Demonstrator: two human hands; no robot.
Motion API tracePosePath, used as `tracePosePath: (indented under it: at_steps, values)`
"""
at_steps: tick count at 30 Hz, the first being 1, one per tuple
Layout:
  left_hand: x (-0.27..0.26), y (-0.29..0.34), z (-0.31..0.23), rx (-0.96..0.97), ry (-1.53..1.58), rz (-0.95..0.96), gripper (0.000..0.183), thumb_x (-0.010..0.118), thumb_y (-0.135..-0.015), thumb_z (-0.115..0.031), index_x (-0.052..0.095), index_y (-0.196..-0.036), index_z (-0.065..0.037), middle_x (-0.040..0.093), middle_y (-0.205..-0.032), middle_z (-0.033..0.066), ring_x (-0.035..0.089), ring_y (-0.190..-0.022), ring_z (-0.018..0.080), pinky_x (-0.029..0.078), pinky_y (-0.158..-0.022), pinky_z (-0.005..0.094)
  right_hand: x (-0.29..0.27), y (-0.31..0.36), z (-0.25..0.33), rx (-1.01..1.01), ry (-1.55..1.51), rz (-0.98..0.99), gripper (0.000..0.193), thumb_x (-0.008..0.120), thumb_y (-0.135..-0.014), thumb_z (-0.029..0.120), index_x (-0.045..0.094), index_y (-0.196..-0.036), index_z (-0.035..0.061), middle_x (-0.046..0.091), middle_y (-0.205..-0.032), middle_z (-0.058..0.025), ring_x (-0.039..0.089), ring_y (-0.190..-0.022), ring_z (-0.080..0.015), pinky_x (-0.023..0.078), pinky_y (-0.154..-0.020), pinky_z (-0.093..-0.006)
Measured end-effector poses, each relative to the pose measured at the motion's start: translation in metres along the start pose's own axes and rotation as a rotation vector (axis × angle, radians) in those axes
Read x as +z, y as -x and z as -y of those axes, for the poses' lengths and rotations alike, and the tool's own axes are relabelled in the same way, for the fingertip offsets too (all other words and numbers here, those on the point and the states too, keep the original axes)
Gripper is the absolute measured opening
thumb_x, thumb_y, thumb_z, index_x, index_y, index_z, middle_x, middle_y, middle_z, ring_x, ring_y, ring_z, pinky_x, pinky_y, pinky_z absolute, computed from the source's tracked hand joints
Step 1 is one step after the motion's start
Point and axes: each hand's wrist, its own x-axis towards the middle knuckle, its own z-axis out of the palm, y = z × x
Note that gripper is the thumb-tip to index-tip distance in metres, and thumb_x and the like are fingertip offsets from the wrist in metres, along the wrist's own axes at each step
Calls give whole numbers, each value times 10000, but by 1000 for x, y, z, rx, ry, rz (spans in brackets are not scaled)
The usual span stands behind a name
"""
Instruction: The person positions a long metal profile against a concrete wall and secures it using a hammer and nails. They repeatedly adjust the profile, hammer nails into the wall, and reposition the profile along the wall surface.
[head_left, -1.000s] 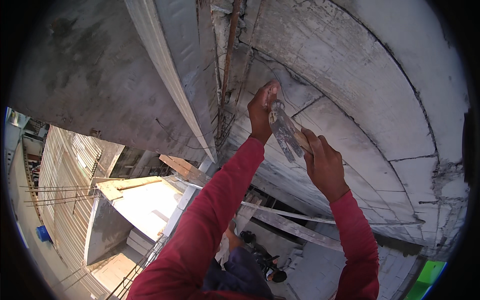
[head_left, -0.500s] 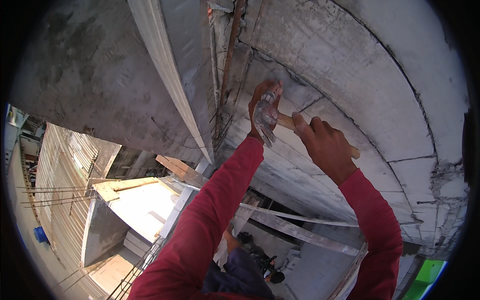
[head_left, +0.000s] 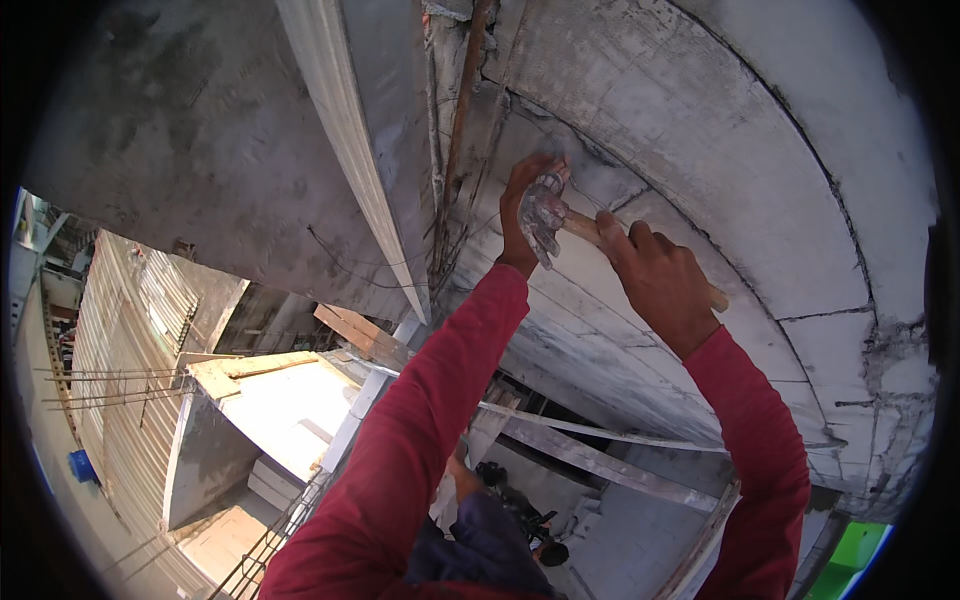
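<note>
One claw hammer [head_left: 543, 214] is raised beside a grey wall [head_left: 680, 120], its head overlapping the left hand [head_left: 513, 198]. Of the two hands, the right hand [head_left: 662, 285] is wrapped around the handle; the left is partly hidden (spread or pinching, I cannot tell). Far left, one blue container [head_left: 83, 465] stands near corrugated sheeting [head_left: 118, 350], contents too small to make out.

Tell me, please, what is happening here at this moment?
A person in red sleeves has both hands raised at a grey wall with visible joints. The right hand grips a hammer by its wooden handle. The hammer's head appears in front of the left hand, up by the wall; whether that hand holds anything is hidden.
</note>
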Motion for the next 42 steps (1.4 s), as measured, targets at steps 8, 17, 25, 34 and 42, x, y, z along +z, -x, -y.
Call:
tracePosePath:
  at_steps: [8,17,25,34,42]
  values:
    - [-2,-5,-2,-86,-80,23,209,711,-917,-129,696,-1116,-67,648,-1120,114,629,-1056,255,522,-908,361,1,-3,-3,-12,25,15,439,601,-910,112,443,-1319,114,527,-797,-68,598,-612,-188,506,-449,-332]
    - [0,1,0,1,78,30,332,683,-898,-5,645,-1224,-52,649,-1218,125,584,-1157,298,498,-984,367,1,1,-5,-27,36,0,400,607,-902,108,473,-1279,112,535,-777,-75,613,-604,-200,500,-447,-332]
    - [8,20,7,-299,670,-36,481,696,-893,4,539,-1347,-23,552,-1368,179,549,-1243,329,489,-1016,387,2,0,2,-30,49,-26,414,614,-895,109,472,-1283,120,547,-794,-68,623,-621,-202,506,-461,-313]
    - [-5,31,2,-148,88,155,625,699,-919,-128,413,-1466,-27,497,-1429,179,468,-1344,322,382,-1115,408,-3,5,13,-77,10,-32,454,630,-890,100,475,-1317,123,553,-809,-85,632,-653,-224,526,-509,-367]
    - [-15,37,3,-89,-137,175,505,648,-937,-60,464,-1404,4,510,-1389,189,530,-1281,307,441,-1035,378,10,5,7,-232,-55,-196,408,624,-910,128,491,-1296,121,549,-815,-67,620,-652,-211,508,-503,-363]
